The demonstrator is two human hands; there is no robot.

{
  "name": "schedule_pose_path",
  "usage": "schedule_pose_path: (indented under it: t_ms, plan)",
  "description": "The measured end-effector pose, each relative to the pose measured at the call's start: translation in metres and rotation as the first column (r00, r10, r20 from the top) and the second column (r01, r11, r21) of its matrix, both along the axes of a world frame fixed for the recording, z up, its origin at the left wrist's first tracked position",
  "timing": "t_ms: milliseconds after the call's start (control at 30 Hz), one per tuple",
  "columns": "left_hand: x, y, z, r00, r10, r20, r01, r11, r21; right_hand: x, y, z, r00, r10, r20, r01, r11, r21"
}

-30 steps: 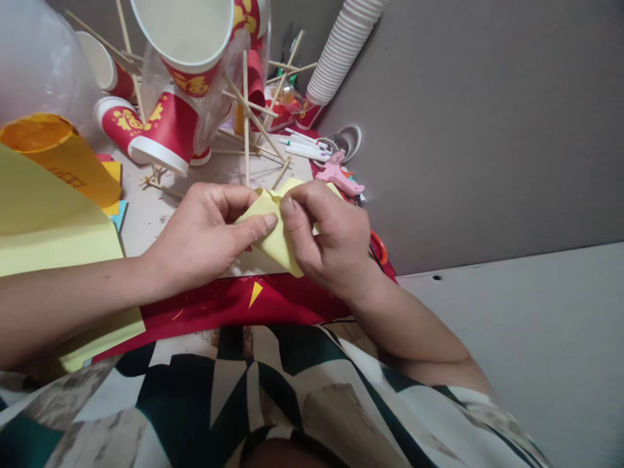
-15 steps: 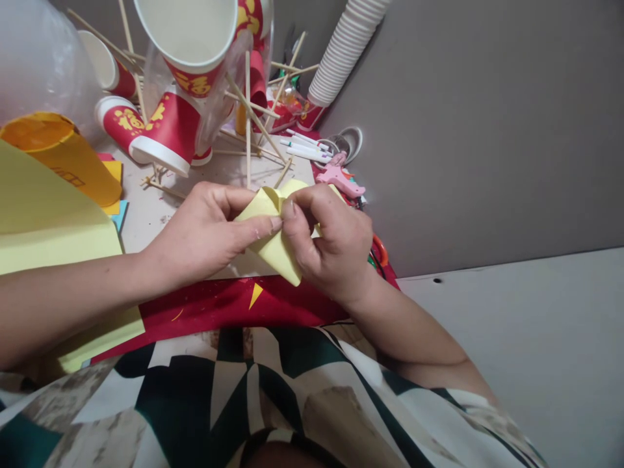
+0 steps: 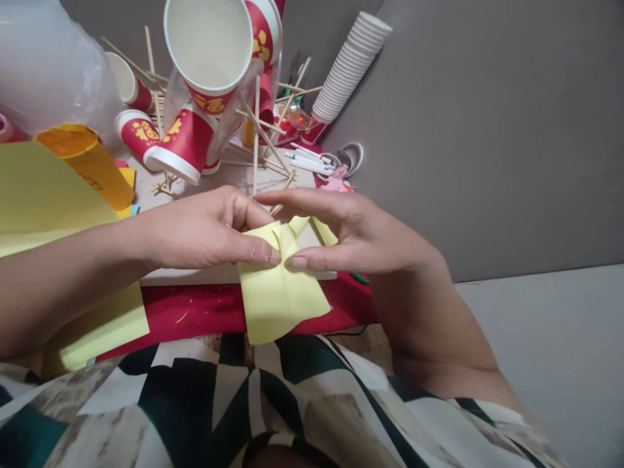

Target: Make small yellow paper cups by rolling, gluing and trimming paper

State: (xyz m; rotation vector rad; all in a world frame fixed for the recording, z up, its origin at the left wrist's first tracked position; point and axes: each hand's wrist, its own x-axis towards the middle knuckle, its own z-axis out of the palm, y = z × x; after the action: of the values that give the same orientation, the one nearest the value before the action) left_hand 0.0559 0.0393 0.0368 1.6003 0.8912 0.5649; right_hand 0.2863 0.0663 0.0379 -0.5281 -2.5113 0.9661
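Folded yellow paper (image 3: 268, 299) is held over the counter (image 3: 205, 309) at its near edge — the left hand (image 3: 209, 227), at ten o'clock, pinches it; the right hand (image 3: 355, 231), at two, rests a thumb on it, fingers arched open. An orange tube (image 3: 104, 179) stands at ten o'clock, stacked cups (image 3: 346, 71) at one.

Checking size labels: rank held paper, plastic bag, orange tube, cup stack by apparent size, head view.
1. Plastic bag, cut by frame edge
2. Held paper
3. Orange tube and cup stack: too alike to rank

a grey wall (image 3: 487, 130) rises above a pale, flat surface (image 3: 541, 338).
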Motion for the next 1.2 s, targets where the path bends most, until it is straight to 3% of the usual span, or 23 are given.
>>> schedule_pose_path:
  t_ms: [100, 267, 433, 500, 700, 1033, 1200]
  plan:
    - [-0.001, 0.003, -0.001, 0.984, -0.176, -0.018, 0.172, 0.977, -0.127, -0.003, 0.002, -0.003, 0.996, -0.089, -0.005, 0.089, 0.996, 0.01]
    - [0.001, 0.007, -0.003, 0.991, -0.129, -0.018, 0.124, 0.978, -0.167, -0.004, -0.001, -0.007, 0.974, -0.201, -0.106, 0.189, 0.975, -0.114]
    - [0.002, 0.01, -0.004, 0.99, -0.131, -0.056, 0.119, 0.976, -0.181, -0.002, 0.004, -0.009, 0.981, -0.117, -0.158, 0.07, 0.959, -0.273]
    - [0.002, 0.01, -0.004, 0.988, -0.145, -0.048, 0.132, 0.97, -0.206, -0.003, 0.006, -0.009, 0.99, -0.087, -0.114, 0.054, 0.963, -0.263]
    - [0.003, 0.011, -0.01, 0.988, -0.146, 0.045, 0.152, 0.969, -0.195, -0.009, 0.007, -0.009, 0.999, 0.04, 0.03, -0.038, 0.997, -0.071]
    - [0.007, 0.013, -0.011, 0.995, -0.082, 0.064, 0.097, 0.95, -0.296, -0.009, 0.014, -0.02, 0.97, 0.204, -0.129, -0.214, 0.974, -0.069]
    - [0.005, 0.013, -0.015, 0.993, -0.1, 0.062, 0.112, 0.962, -0.248, -0.009, 0.012, -0.02, 0.988, 0.151, -0.024, -0.152, 0.985, -0.085]
